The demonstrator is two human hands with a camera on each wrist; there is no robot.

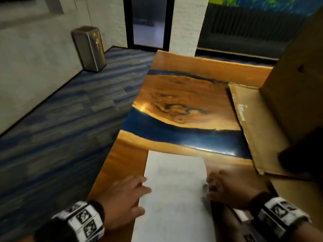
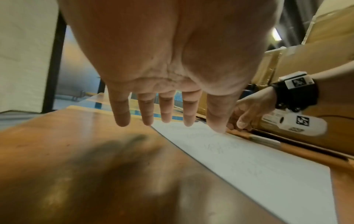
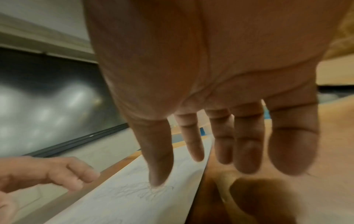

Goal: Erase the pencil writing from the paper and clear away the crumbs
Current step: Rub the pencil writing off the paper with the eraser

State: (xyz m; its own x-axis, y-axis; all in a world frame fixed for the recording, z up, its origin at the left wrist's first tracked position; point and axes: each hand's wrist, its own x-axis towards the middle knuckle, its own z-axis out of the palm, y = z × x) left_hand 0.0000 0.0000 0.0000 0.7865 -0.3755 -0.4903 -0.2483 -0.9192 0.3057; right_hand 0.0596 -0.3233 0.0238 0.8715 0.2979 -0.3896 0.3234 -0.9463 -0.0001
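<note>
White paper runs lengthwise away between 2 loose, empty hands, right hand nearest the pencil writing, left hand opposite.

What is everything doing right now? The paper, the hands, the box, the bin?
paper: flat on table, faint pencil writing on it
left hand: open, fingertips at the paper's left edge
right hand: open, at the paper's right edge
cardboard box: flap open
bin: upright on the floor

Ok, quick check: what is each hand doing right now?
Left hand: open, fingers straight, at the paper's left edge.
Right hand: open, holding nothing, at the paper's right edge.
</note>
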